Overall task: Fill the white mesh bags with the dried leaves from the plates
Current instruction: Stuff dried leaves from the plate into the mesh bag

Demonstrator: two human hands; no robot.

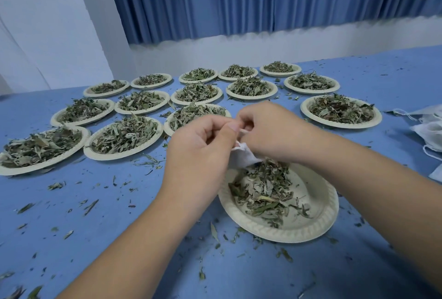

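A small white mesh bag (242,156) hangs between my two hands, just above a cream paper plate (318,217) that holds a partial heap of dried leaves (263,193). My left hand (203,152) pinches the bag's top edge with curled fingers. Facing it, my right hand (267,131) pinches the bag's string at the top. Most of the bag is hidden behind my hands.
Several paper plates heaped with dried leaves (124,135) stand in rows across the blue table (95,215). One more full plate (340,111) sits at the right. A pile of white mesh bags (428,131) lies at the right edge. Leaf crumbs litter the tabletop.
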